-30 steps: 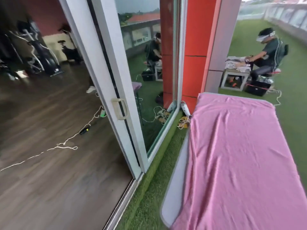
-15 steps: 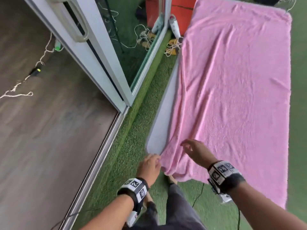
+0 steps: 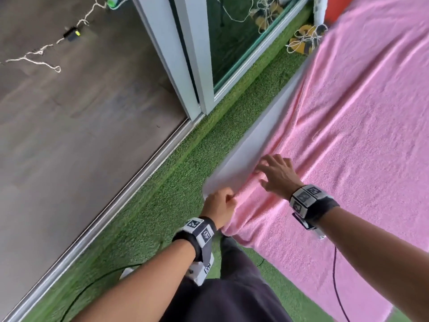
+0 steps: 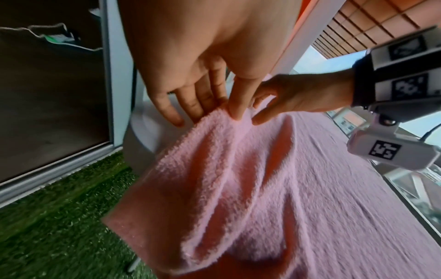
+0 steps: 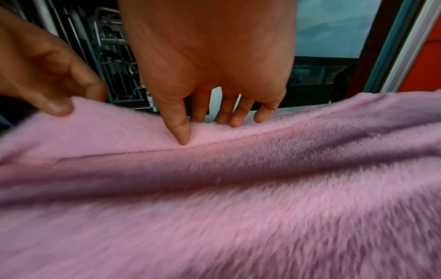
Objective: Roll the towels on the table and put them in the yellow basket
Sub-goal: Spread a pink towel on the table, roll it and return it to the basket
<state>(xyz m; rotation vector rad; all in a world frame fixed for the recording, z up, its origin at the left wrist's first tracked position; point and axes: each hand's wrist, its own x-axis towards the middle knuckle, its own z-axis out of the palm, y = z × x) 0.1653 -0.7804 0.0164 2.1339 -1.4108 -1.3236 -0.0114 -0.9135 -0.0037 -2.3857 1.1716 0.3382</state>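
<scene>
A pink towel point(image 3: 348, 126) lies spread over the white bench point(image 3: 250, 147), filling the right of the frame. The left hand point(image 3: 219, 206) pinches its near corner at lower centre. The right hand point(image 3: 277, 175), fingers spread, presses the towel's edge just beside it.

From my feed the white desk point(image 3: 243, 154) sits on green turf point(image 3: 144, 219), with a pink towel point(image 3: 362, 140) spread flat across nearly all of it.
</scene>
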